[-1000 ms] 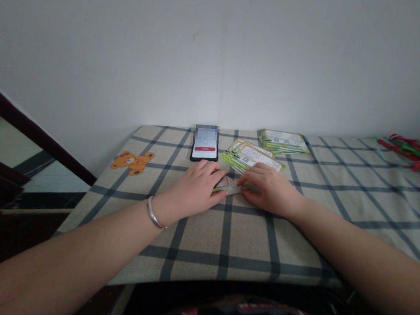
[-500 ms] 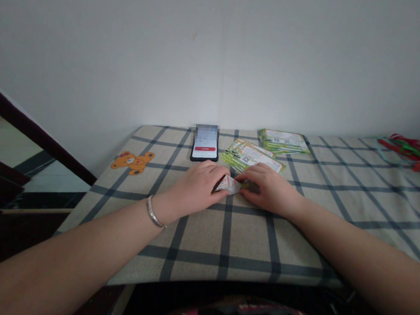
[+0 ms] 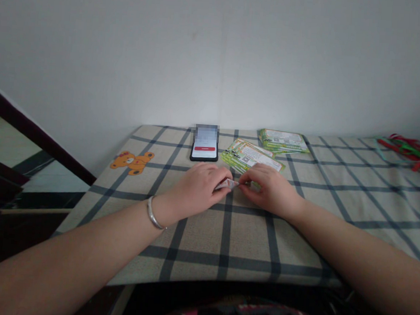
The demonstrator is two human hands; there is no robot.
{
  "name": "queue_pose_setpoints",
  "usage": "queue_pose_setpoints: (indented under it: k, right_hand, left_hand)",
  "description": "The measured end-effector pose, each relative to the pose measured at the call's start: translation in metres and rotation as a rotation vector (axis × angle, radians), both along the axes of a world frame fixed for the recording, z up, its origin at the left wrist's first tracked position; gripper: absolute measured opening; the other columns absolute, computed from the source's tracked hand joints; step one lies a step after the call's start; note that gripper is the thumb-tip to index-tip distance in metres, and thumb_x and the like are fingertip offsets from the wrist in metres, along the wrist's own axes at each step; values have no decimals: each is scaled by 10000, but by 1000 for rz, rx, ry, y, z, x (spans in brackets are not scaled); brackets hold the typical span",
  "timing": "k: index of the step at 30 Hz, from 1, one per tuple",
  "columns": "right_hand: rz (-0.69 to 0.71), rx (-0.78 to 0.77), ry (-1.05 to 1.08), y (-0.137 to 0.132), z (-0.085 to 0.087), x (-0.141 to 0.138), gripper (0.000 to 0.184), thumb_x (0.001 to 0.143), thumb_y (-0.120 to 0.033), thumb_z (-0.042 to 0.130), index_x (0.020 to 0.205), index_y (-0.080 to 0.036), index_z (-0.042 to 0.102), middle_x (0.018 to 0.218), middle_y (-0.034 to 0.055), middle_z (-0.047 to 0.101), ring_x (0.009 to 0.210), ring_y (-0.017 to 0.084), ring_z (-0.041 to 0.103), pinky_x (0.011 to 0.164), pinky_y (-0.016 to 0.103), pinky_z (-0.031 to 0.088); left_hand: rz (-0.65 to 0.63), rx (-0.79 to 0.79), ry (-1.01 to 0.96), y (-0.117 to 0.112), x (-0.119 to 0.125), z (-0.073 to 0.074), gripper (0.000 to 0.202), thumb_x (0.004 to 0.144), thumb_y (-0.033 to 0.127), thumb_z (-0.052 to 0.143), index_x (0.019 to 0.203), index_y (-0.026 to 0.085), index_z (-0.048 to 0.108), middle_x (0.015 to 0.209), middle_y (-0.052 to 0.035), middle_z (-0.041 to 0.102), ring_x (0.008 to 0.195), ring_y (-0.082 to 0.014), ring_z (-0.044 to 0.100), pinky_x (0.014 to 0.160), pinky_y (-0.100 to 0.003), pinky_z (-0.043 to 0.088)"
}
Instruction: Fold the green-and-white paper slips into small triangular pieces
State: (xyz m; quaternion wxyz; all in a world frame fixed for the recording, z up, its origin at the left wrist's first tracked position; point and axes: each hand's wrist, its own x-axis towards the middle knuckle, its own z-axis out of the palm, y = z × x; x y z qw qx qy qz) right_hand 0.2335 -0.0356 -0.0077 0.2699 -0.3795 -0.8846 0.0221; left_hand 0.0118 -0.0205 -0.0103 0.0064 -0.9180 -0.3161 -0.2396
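From the head view, we look down on a folded slip of printed paper [image 3: 227, 184], pinched at the middle of a checked cloth [image 3: 247, 246]. Its long axis runs crosswise between the hands, rising slightly toward our right. Our left hand [image 3: 197, 188] holds the slip's left end under its fingertips, and our right hand [image 3: 270, 190] holds the other end, so neither hand is clearly nearer. Both hands are narrowed in a light pinch with the fingers curled in, leaving only a small gap bridged by the slip.

Just beyond the hands lie a fanned stack of green-edged leaflets [image 3: 249, 156] and a second stack [image 3: 283, 141]. A smartphone [image 3: 204, 146] lies beyond our left hand, and a silver bangle [image 3: 155, 212] circles our left wrist. Red and green ribbons [image 3: 409, 154] lie well off to the right.
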Motion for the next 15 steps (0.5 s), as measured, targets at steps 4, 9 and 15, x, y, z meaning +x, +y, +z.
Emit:
queue_pose_setpoints:
  k: [4,9,15]
  right_hand:
    - [32,73,11,-3,2,-3,54,841,-165,575,865,-183,620,777,29,657,743,166,595,694,289,439]
    - [11,71,45,-4,1,-2,43,848,-192,595,889,-191,606,792,26,656,743,160,593,688,285,446]
    - [-58,90,122,-4,1,-1,61,833,-187,625,883,-201,595,792,23,651,783,173,595,716,298,457]
  left_hand:
    - [-7,15,-14,-1,1,1,122,868,276,644,918,175,598,866,-28,672,856,-205,626,791,-359,475]
    - [7,78,-3,-1,2,2,143,901,293,605,824,172,608,790,-24,661,794,-201,607,768,-360,436]
    - [25,68,-75,-2,2,3,101,896,273,622,927,183,587,897,-20,693,840,-201,613,818,-368,428]
